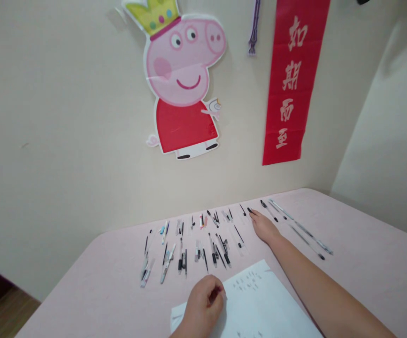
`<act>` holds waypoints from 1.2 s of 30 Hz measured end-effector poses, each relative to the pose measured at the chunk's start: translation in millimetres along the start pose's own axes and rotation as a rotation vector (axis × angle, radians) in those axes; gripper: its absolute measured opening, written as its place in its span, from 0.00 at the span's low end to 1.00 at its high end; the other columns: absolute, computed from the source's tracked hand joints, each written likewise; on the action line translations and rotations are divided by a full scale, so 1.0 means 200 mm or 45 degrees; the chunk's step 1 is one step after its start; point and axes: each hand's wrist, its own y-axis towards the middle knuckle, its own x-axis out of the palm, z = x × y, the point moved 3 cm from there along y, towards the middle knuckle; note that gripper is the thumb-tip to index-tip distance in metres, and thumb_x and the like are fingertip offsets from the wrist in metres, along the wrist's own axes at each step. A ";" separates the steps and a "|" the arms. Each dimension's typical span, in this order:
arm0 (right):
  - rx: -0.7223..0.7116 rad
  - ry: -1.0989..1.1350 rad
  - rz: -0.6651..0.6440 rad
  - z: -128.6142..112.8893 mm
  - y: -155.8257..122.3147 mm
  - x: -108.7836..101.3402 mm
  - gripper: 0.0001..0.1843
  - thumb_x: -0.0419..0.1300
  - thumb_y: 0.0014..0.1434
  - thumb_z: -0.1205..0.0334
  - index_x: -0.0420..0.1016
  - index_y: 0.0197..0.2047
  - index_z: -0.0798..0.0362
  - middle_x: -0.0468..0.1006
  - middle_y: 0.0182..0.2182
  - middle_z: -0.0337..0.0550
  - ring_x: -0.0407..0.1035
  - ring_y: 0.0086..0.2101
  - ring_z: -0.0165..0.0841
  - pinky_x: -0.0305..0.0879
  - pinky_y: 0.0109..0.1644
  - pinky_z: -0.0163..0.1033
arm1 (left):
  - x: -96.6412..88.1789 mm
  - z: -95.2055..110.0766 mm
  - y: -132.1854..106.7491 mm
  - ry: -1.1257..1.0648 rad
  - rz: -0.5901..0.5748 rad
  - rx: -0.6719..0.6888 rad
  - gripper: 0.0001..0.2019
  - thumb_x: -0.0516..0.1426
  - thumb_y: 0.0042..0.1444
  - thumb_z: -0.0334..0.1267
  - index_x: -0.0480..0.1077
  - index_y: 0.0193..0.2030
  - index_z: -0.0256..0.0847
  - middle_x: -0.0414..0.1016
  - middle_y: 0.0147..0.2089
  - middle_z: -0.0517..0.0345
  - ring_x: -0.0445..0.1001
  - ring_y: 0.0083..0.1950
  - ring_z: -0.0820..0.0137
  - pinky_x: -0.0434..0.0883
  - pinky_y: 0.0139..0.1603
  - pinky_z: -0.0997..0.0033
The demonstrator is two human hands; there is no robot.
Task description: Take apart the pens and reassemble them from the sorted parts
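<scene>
My right hand (264, 227) reaches to the far side of the pink table, its fingertips closed on a small black pen cap (249, 210). Just left of it lies a thin refill with a black tip (242, 210). Near me, my left hand (206, 300) is curled into a loose fist at the left edge of a white sheet of paper (277, 300), and nothing shows in its fingers. Beyond this hand, pens taken apart lie in two rough rows, among them black-ended pen parts (181, 258), a white pen barrel (168, 263) and a blue pen (165, 232).
Long clear pen tubes (309, 241) and a black pen (268, 210) lie right of my right hand. The pink tabletop (94, 281) meets a wall bearing a pig cutout (185, 84) and a red banner (291, 84). Small pen strokes mark the paper.
</scene>
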 end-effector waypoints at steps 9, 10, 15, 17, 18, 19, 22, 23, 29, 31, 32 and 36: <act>-0.069 0.029 0.054 -0.06 -0.25 -0.06 0.24 0.46 0.56 0.76 0.74 0.52 0.63 0.72 0.53 0.55 0.64 0.54 0.41 0.55 0.62 0.42 | 0.01 0.00 0.00 0.023 0.007 0.025 0.07 0.51 0.48 0.28 0.69 0.27 0.39 0.67 0.27 0.59 0.64 0.30 0.70 0.58 0.32 0.73; -0.086 0.042 0.073 -0.07 -0.26 -0.07 0.24 0.46 0.56 0.76 0.74 0.52 0.62 0.73 0.52 0.55 0.64 0.54 0.41 0.55 0.61 0.43 | 0.00 0.00 0.00 0.025 0.008 0.021 0.07 0.51 0.48 0.29 0.69 0.27 0.39 0.67 0.27 0.59 0.64 0.30 0.70 0.58 0.32 0.73; -0.070 0.063 0.201 -0.09 -0.27 -0.12 0.19 0.50 0.53 0.76 0.74 0.47 0.61 0.74 0.47 0.54 0.65 0.49 0.40 0.57 0.58 0.42 | 0.00 0.00 -0.01 -0.006 0.018 0.007 0.06 0.51 0.48 0.29 0.69 0.27 0.39 0.67 0.27 0.59 0.64 0.29 0.70 0.58 0.31 0.73; -0.039 0.047 0.233 -0.09 -0.27 -0.14 0.14 0.53 0.52 0.74 0.73 0.42 0.59 0.75 0.43 0.53 0.65 0.46 0.41 0.60 0.54 0.42 | 0.00 0.00 -0.01 -0.018 0.024 0.012 0.06 0.52 0.47 0.29 0.70 0.27 0.40 0.67 0.27 0.59 0.64 0.30 0.70 0.58 0.31 0.73; -0.025 0.031 0.243 -0.10 -0.27 -0.15 0.11 0.54 0.52 0.73 0.72 0.39 0.58 0.74 0.40 0.52 0.65 0.44 0.41 0.61 0.51 0.42 | 0.00 0.00 -0.01 -0.019 0.026 0.015 0.06 0.52 0.47 0.29 0.70 0.27 0.40 0.68 0.27 0.59 0.64 0.30 0.70 0.58 0.31 0.73; -0.014 0.010 0.249 -0.10 -0.27 -0.16 0.08 0.55 0.52 0.72 0.71 0.36 0.57 0.74 0.38 0.51 0.65 0.42 0.40 0.61 0.49 0.42 | 0.00 0.01 -0.01 -0.017 0.027 0.019 0.07 0.52 0.48 0.29 0.70 0.27 0.40 0.68 0.27 0.59 0.65 0.30 0.69 0.58 0.31 0.73; 0.000 -0.069 0.258 -0.12 -0.27 -0.17 0.02 0.56 0.53 0.69 0.68 0.30 0.55 0.72 0.33 0.48 0.65 0.39 0.40 0.61 0.46 0.41 | 0.00 0.01 -0.01 0.003 0.023 0.022 0.07 0.51 0.48 0.29 0.70 0.27 0.40 0.68 0.27 0.59 0.65 0.31 0.69 0.58 0.32 0.72; 0.000 -0.097 0.261 -0.13 -0.27 -0.18 0.02 0.56 0.53 0.69 0.68 0.29 0.54 0.71 0.32 0.49 0.64 0.39 0.40 0.61 0.46 0.41 | 0.00 0.01 -0.01 0.012 0.019 0.019 0.07 0.51 0.48 0.29 0.69 0.28 0.40 0.68 0.27 0.59 0.65 0.31 0.69 0.58 0.32 0.72; -0.029 -0.136 0.303 -0.14 -0.26 -0.20 0.07 0.56 0.50 0.70 0.66 0.22 0.53 0.73 0.33 0.51 0.65 0.41 0.41 0.59 0.49 0.41 | 0.00 0.01 -0.01 0.047 -0.010 0.017 0.06 0.51 0.48 0.29 0.69 0.28 0.39 0.68 0.28 0.58 0.65 0.31 0.69 0.58 0.32 0.72; -0.028 -0.100 0.339 -0.14 -0.26 -0.20 0.08 0.56 0.49 0.70 0.65 0.21 0.52 0.73 0.33 0.51 0.65 0.41 0.41 0.59 0.49 0.42 | 0.01 0.01 -0.01 0.054 -0.015 0.018 0.06 0.50 0.48 0.29 0.69 0.28 0.39 0.68 0.28 0.58 0.65 0.31 0.69 0.58 0.32 0.72; -0.025 -0.076 0.366 -0.13 -0.26 -0.21 0.08 0.56 0.49 0.71 0.64 0.21 0.52 0.73 0.33 0.51 0.65 0.41 0.41 0.60 0.49 0.42 | 0.01 0.01 -0.01 0.056 -0.016 0.018 0.07 0.50 0.48 0.29 0.68 0.28 0.39 0.68 0.28 0.58 0.65 0.31 0.69 0.58 0.32 0.72; -0.105 0.100 0.504 -0.14 -0.28 -0.23 0.09 0.54 0.50 0.71 0.63 0.21 0.51 0.73 0.34 0.50 0.65 0.41 0.41 0.61 0.49 0.44 | 0.00 0.01 -0.01 0.048 -0.011 0.021 0.06 0.51 0.49 0.30 0.68 0.27 0.39 0.67 0.28 0.58 0.64 0.31 0.69 0.59 0.33 0.72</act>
